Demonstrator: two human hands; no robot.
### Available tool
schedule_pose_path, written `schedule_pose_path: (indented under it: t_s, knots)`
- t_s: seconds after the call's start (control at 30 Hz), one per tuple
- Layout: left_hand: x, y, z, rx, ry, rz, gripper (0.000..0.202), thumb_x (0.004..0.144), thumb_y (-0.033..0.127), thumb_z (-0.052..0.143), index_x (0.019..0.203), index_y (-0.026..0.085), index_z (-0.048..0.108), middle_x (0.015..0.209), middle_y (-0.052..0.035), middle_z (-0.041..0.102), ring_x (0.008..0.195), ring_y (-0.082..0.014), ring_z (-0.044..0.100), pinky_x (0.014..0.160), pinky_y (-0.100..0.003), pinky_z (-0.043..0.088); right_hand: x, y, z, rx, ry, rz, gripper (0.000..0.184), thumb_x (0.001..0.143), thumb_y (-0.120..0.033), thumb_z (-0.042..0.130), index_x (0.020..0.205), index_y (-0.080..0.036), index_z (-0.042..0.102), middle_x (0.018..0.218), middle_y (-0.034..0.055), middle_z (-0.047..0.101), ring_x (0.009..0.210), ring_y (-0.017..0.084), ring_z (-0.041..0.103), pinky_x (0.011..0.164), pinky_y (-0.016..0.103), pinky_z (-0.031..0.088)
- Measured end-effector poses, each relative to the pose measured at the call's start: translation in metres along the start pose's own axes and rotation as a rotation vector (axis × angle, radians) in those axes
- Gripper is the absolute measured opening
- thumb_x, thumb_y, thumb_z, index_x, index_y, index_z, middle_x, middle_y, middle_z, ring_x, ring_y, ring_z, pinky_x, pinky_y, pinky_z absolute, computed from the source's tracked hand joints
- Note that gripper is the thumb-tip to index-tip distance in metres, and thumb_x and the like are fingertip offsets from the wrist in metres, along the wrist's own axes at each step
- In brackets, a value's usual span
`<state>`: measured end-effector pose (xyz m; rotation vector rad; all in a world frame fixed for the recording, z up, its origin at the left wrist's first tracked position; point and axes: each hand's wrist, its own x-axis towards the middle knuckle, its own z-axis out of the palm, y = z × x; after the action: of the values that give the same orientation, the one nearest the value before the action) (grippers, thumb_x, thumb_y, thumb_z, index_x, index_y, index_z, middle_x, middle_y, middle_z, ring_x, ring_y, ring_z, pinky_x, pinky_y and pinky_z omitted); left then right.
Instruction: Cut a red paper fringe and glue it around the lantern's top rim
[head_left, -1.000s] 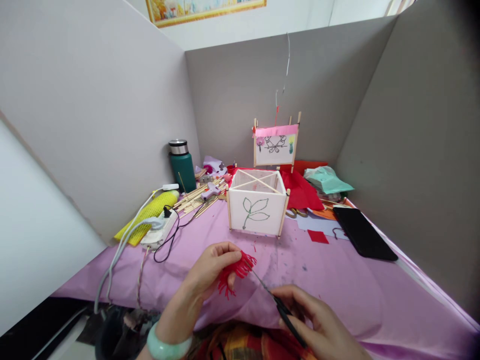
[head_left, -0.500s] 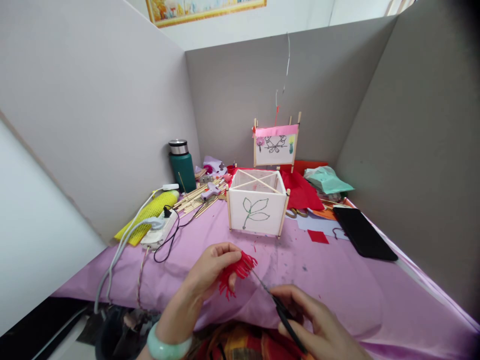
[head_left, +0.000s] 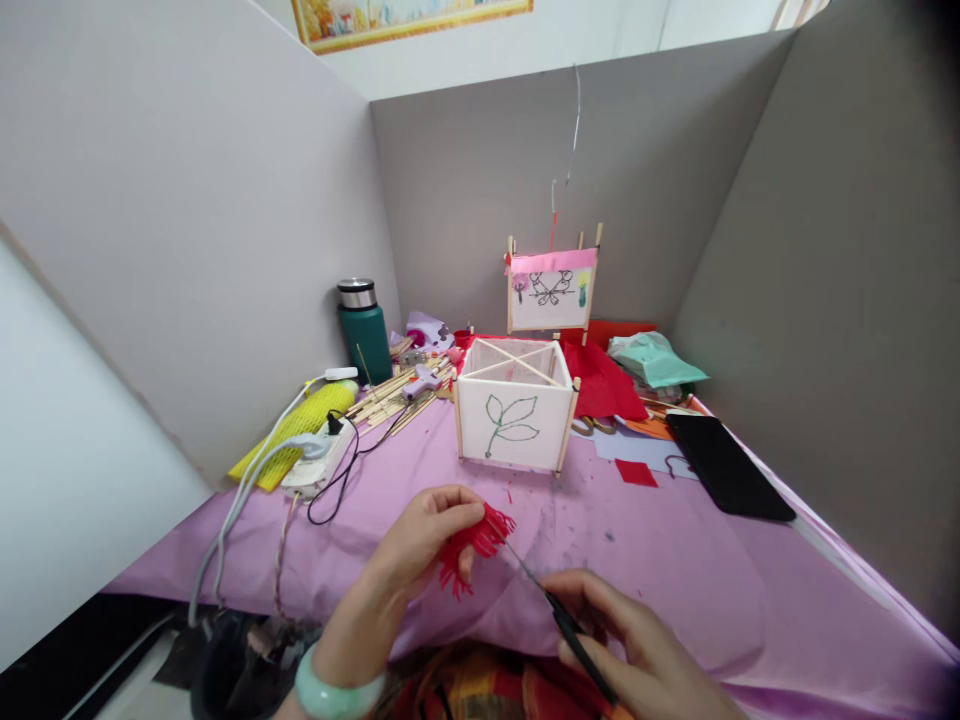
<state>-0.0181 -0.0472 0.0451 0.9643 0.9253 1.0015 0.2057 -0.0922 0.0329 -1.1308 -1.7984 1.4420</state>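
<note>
My left hand [head_left: 431, 535] pinches a red fringed strip [head_left: 487, 535] between thumb and fingers, its cut strands hanging down and to the right. It looks like paper or thin cloth; I cannot tell which. Black-handled scissors [head_left: 564, 620] are gripped in my right hand [head_left: 619, 635], their blades touching the fringe. Just beyond my hands stands a white box-shaped lantern [head_left: 515, 425] with wooden corner sticks, crossed sticks on top and a green leaf drawing on its front.
Behind hangs a smaller lantern [head_left: 553, 290] on a wire. To the left are a green bottle [head_left: 365, 330], a glue gun [head_left: 421, 382] among wooden sticks and a power strip [head_left: 319, 460] with cables. A black phone or tablet [head_left: 727, 467] and a red square [head_left: 636, 473] lie right.
The scissors and my right hand have shifted very slightly, with the scissor handles a little closer together. My left hand keeps its hold on the red fringe almost unmoved.
</note>
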Motion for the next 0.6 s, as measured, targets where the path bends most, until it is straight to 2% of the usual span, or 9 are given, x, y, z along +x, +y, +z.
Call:
schedule_pose_path:
  t_s: [0.23, 0.6]
  knots:
    - [-0.0009, 0.0020, 0.0024, 0.023, 0.029, -0.003, 0.025, 0.069, 0.035, 0.071, 0.070, 0.013, 0.058, 0.060, -0.0030, 0.066, 0.033, -0.0064, 0.047, 0.036, -0.019, 0.034, -0.0003, -0.0001, 0.0005, -0.002, 0.013, 0.008, 0.030, 0.079, -0.035, 0.056, 0.103, -0.019, 0.065, 0.087, 0.0034, 0.065, 0.082, 0.020, 0.056, 0.073, 0.028, 0.045]
    - [0.0002, 0.0021, 0.0016, 0.027, 0.008, 0.004, 0.026, 0.069, 0.035, 0.071, 0.070, 0.013, 0.059, 0.059, -0.0028, 0.065, 0.033, -0.0066, 0.048, 0.036, -0.019, 0.034, 0.0007, 0.0061, 0.0008, 0.061, 0.003, -0.025, 0.025, 0.081, -0.032, 0.056, 0.100, -0.018, 0.064, 0.083, 0.0024, 0.062, 0.078, 0.018, 0.056, 0.071, 0.027, 0.044]
